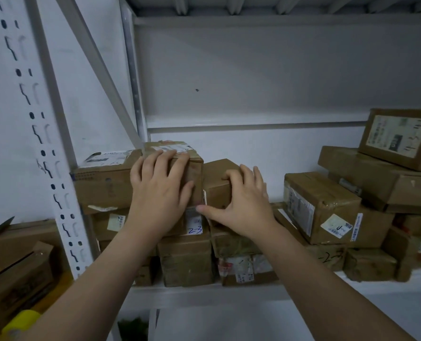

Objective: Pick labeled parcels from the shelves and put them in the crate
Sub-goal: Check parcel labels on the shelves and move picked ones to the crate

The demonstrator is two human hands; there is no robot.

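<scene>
Yellow and blurred, a rounded object sat nearest at the lower left, beside open brown cardboard cartons. Two bare forearms reached up past the front lip of a white metal shelf, which carried stacked brown parcels. A white perforated steel upright stood at the shelf's left end.

On the left stack, the left grip clasped a small brown cardboard parcel with a white label on top: palm on its front face, fingers hooked over its top edge, thumb against the front. Just beside it, touching its right side, was a plain brown cardboard box. The right grip clutched this box, fingers curled over its top and thumb stretched left along its lower edge. Under the thumb, a white label marked "2-3" showed on a lower parcel.

Further right lay a tilted, taped brown parcel, and above it a brown box with a large printed label. Behind everything stood a white back wall.
</scene>
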